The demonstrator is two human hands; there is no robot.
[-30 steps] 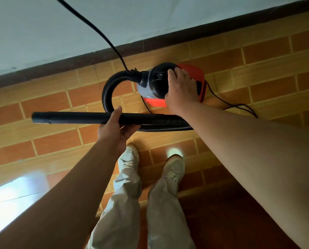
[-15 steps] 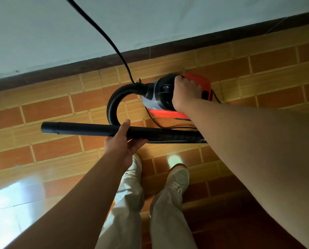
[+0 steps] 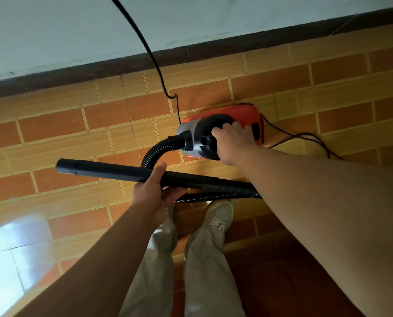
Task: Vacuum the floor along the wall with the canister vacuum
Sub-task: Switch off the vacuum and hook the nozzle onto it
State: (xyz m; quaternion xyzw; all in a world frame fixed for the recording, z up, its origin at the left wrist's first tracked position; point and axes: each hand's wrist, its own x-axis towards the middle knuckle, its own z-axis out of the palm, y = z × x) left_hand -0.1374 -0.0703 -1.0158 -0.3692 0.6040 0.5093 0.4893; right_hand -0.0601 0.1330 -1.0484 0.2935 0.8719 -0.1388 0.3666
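Note:
A red, grey and black canister vacuum (image 3: 243, 114) sits low over the tiled floor near the wall. My right hand (image 3: 233, 143) grips the black handle on top of it. From its front a ribbed black hose (image 3: 158, 149) curves down to a straight black wand (image 3: 104, 169), which lies level and points left. My left hand (image 3: 153, 194) holds the wand near its middle, thumb over the top and fingers curled under it. The hose's far loop passes behind my right forearm.
A black power cord (image 3: 145, 44) runs from the top of the view down to the vacuum, and more cord (image 3: 305, 136) loops on the floor to its right. A dark skirting board (image 3: 236, 48) lines the white wall. My feet (image 3: 220, 216) stand just below the wand.
The canister has gone down and to the right, closer to the floor, with my right hand still on its handle. The wand stays level in my left hand.

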